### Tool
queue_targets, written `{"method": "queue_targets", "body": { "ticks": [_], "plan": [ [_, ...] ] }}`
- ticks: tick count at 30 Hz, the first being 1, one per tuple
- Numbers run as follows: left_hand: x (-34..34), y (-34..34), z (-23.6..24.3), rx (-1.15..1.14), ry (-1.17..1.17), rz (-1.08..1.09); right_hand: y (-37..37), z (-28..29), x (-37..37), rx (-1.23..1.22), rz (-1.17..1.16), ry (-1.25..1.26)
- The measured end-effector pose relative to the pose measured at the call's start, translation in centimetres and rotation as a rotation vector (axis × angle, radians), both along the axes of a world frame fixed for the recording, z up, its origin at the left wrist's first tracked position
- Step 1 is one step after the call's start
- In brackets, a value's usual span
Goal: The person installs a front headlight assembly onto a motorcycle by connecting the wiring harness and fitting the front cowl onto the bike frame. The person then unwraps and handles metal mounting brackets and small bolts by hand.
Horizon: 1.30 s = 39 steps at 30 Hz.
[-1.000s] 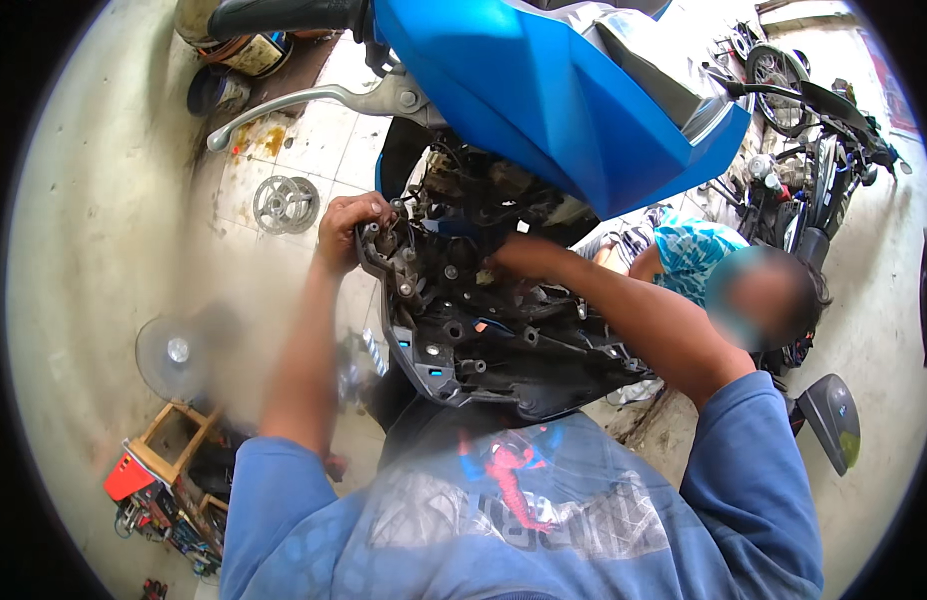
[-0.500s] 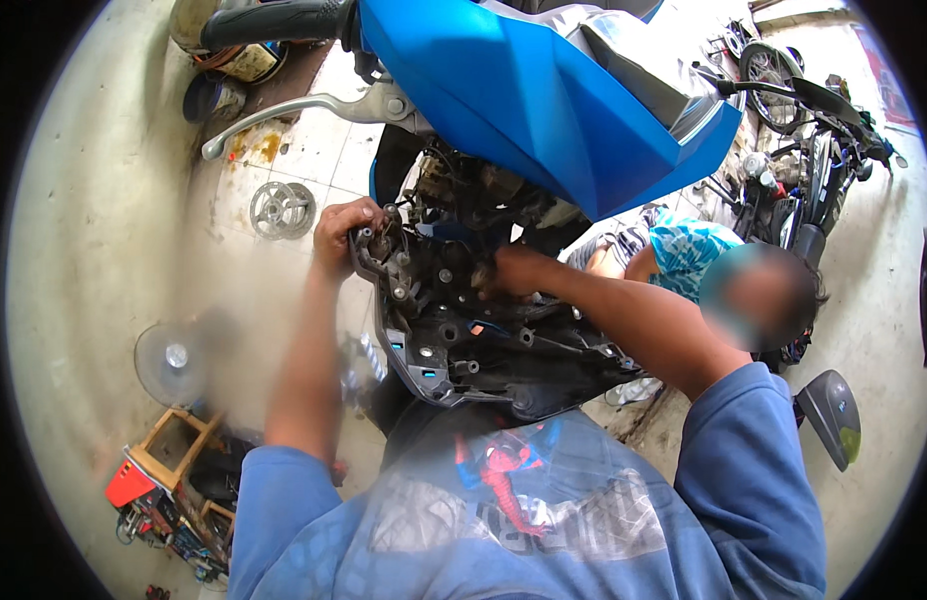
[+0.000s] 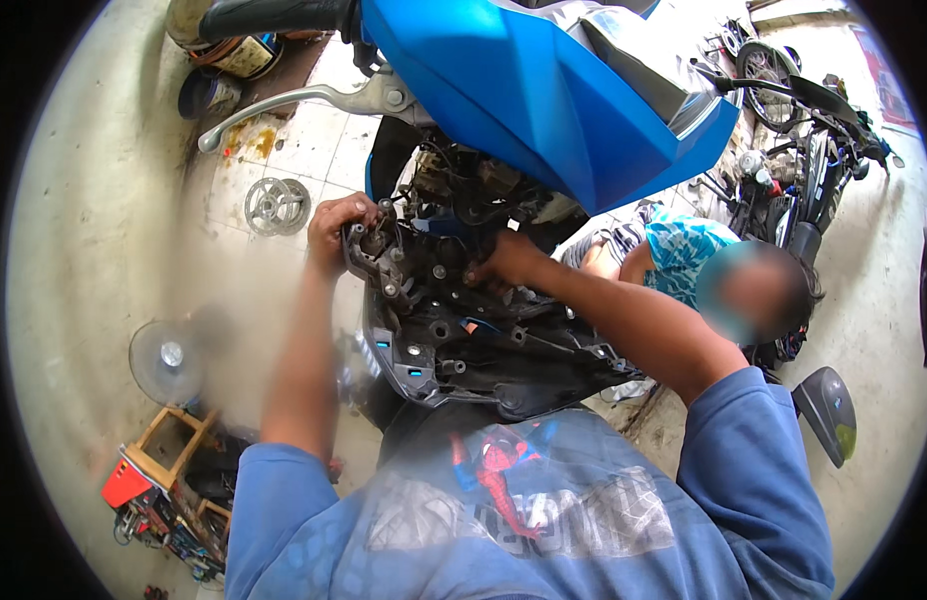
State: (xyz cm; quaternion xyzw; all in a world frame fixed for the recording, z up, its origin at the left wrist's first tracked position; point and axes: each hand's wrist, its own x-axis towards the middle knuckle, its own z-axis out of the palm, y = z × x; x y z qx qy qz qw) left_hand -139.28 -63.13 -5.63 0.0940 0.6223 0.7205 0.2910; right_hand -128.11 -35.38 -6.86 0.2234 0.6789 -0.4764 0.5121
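Observation:
A black plastic motorcycle panel [image 3: 504, 368], its inner side with bosses and metal bolts facing up, lies between my arms just in front of my shirt. At its upper left corner, my left hand [image 3: 336, 230] is closed round the edge beside a bolted bracket [image 3: 392, 262]. My right hand [image 3: 508, 262] reaches over the panel's middle with curled fingers pressed near a bolt; what they pinch is hidden. Wiring [image 3: 439, 180] and dark parts show in the opening beyond the panel. Above them juts the blue front fairing [image 3: 524, 100] with a silver brake lever [image 3: 294, 98] at its left.
A person in a blue patterned shirt [image 3: 684, 250] crouches close at the right. Behind are parked motorcycles [image 3: 814, 180]; a mirror [image 3: 829, 415] sits lower right. A metal disc [image 3: 277, 207] lies on the tiles. Left stand a fan [image 3: 170, 358], a wooden frame [image 3: 174, 450] and buckets [image 3: 212, 95].
The panel's near left part has shifted slightly left. My right hand has moved a little up and left over the panel; my left hand keeps its hold on the corner.

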Motion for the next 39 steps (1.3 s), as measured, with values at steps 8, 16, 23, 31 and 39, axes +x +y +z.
{"method": "queue_targets", "body": {
  "ticks": [8,16,23,31,39],
  "plan": [
    [-0.6,0.2,-0.2,-0.011,0.125,0.008,0.1,-0.3,1.2,0.09,0.148,0.471],
    [-0.3,0.3,-0.3,0.037,0.015,0.01,0.5,0.0,-1.0,-0.075,-0.011,-0.049],
    [-1.4,0.0,-0.2,-0.005,0.034,-0.011,-1.2,0.1,0.1,0.028,-0.053,-0.083],
    [-0.3,0.5,-0.9,0.031,-0.038,0.034,-0.8,2.3,0.7,0.128,-0.055,-0.041],
    [-1.2,0.4,-0.8,0.014,-0.068,-0.151,12.3,12.4,-1.6,0.019,0.791,0.27]
  ]
}}
